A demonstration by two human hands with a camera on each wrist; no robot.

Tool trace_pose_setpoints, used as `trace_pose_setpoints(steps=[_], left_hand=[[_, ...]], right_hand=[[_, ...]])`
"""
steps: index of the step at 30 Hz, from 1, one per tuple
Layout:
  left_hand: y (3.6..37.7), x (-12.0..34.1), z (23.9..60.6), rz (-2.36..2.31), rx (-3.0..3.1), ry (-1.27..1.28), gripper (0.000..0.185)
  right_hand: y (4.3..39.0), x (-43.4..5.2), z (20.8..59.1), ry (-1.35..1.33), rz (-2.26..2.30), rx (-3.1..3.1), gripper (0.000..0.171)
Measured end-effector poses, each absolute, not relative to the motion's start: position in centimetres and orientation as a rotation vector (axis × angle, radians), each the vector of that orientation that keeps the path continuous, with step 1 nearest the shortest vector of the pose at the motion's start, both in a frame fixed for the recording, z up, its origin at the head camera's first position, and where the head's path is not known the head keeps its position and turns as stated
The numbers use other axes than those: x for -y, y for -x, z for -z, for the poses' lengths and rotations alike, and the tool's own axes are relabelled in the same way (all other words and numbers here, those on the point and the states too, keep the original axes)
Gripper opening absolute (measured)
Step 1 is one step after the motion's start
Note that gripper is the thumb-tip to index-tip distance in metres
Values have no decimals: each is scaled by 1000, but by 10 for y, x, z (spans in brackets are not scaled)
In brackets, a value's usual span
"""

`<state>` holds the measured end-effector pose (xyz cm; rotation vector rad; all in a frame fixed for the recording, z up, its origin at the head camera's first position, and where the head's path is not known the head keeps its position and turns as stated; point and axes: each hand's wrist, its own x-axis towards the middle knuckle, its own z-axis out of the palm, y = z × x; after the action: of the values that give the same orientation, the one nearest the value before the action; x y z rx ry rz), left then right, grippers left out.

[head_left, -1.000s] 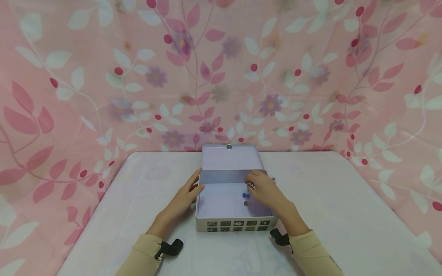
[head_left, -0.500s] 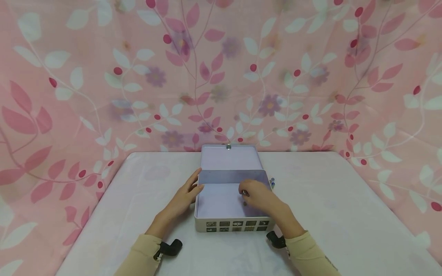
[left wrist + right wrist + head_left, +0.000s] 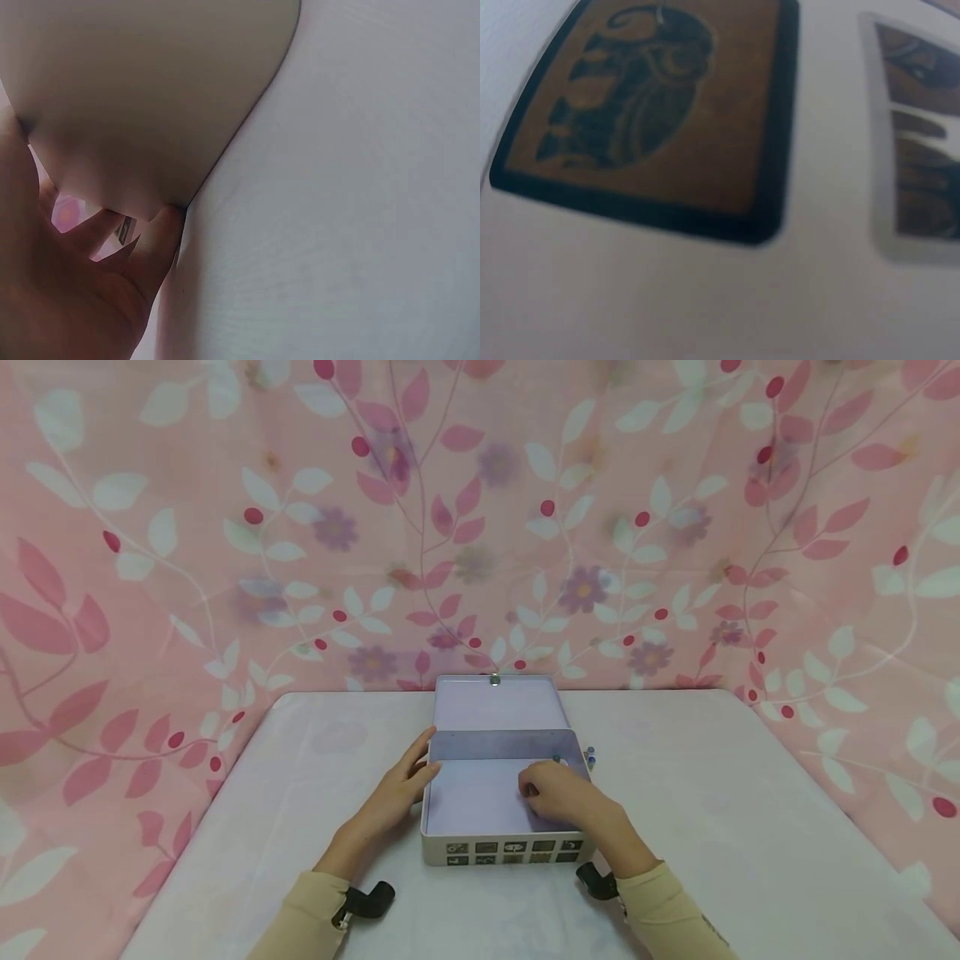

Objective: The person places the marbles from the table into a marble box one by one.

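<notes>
A white hinged tin box lies on the table, its lid tipped back. My left hand rests along the box's left side, fingers fairly straight against the wall and thumb at the rim. The left wrist view shows these fingers touching the box side low down. My right hand reaches inside on the right, fingers curled downward over the floor; whether they pinch anything I cannot tell. Just behind its knuckles a small dark ball shows. Only the box's front pictures, including an elephant picture, fill the right wrist view.
Small blue balls lie outside the box, by its right back corner. A white cloth covers the table, and a pink floral curtain hangs behind it. Black wrist cameras are strapped at both sleeves.
My right hand has come down and slightly left from the box's right back, covering the blue balls and brown ball seen on the floor earlier. The left hand stays at the box.
</notes>
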<state>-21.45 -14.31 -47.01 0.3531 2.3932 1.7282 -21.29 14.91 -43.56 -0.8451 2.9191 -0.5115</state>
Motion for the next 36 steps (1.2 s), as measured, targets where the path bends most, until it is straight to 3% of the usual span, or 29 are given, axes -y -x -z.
trace_pose_setpoints(steps=[16,27,36], left_hand=[[213,142,468,-1738,-2388,-359,65],[214,142,468,-1730,-2397,-358,63],[215,142,469,-1734,-2389,-360,66]], right_hand=[[212,-150,436,866,512,-2918,14],[216,-153,426,842,503,-3094,5],[218,-164,414,828,681,-3218,13]])
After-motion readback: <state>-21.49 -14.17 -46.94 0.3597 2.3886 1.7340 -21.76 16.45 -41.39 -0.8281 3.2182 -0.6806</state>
